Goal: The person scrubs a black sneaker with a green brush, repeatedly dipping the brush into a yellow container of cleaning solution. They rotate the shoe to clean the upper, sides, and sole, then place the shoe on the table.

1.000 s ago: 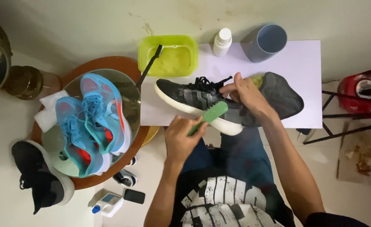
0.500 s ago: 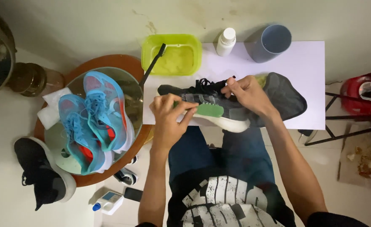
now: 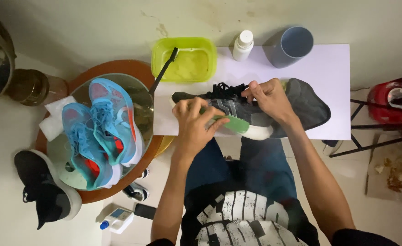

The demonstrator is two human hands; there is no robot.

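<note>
A dark grey sneaker (image 3: 237,107) with black laces and a white sole lies on its side on the white table (image 3: 328,77). My right hand (image 3: 267,98) grips its upper near the laces. My left hand (image 3: 194,120) is closed around a green brush (image 3: 233,124), whose green end rests against the sneaker's side just above the sole. A dark grey cloth (image 3: 308,107) lies under and behind the sneaker's heel end.
At the table's back stand a yellow-green tub (image 3: 185,58) with a black brush (image 3: 163,72) leaning in it, a white bottle (image 3: 243,45) and a grey cup (image 3: 293,45). Two blue sneakers (image 3: 100,130) sit on a round glass stand left; a black shoe (image 3: 46,189) lies below.
My left hand has carried the green brush from below the sole up against the sneaker's side and toward the toe. The right hand kept its hold on the sneaker.
</note>
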